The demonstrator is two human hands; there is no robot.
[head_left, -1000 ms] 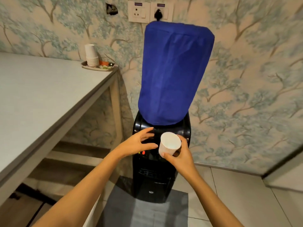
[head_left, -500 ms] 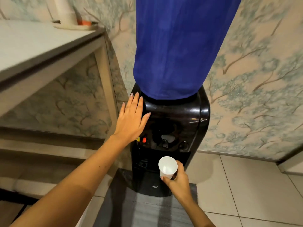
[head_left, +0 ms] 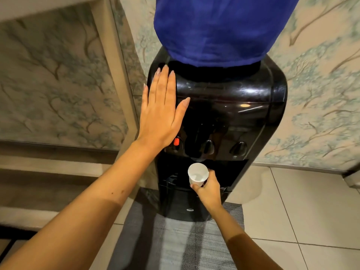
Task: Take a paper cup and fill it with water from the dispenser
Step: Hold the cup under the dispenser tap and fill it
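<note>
Your view cuts off the top of the blue cloth cover over the bottle; only its lower part shows, soft woven fabric w/ faint creases, sitting in the collar of the dispenser. The dispenser body is glossy black plastic, rounded at the shoulders, w/ reflections that make the front panel hard to read; three taps sit in a row under the panel: one w/ a red tab, then two dark ones whose markings you can't make out. The recess below them is very dark; the drip tray is barely visible.

Your left hand lies flat & spread on the dispenser's top-left shoulder, fingers together, thumb out, gripping nothing; its heel hides part of the panel just left of the red tap. Your right hand is wrapped round the paper cup, holding it upright in the recess, beneath the gap btwn the red & middle taps; fingers cover the cup's lower wall, so its base is hidden. The cup is plain white, round-rimmed, tapered; inside looks pale, contents unclear.

A grey ribbed mat lies on the tiled floor at the dispenser's foot; the table's leg stands at left, its top cut off at the upper-left corner; tree-pattern wallpaper behind.
</note>
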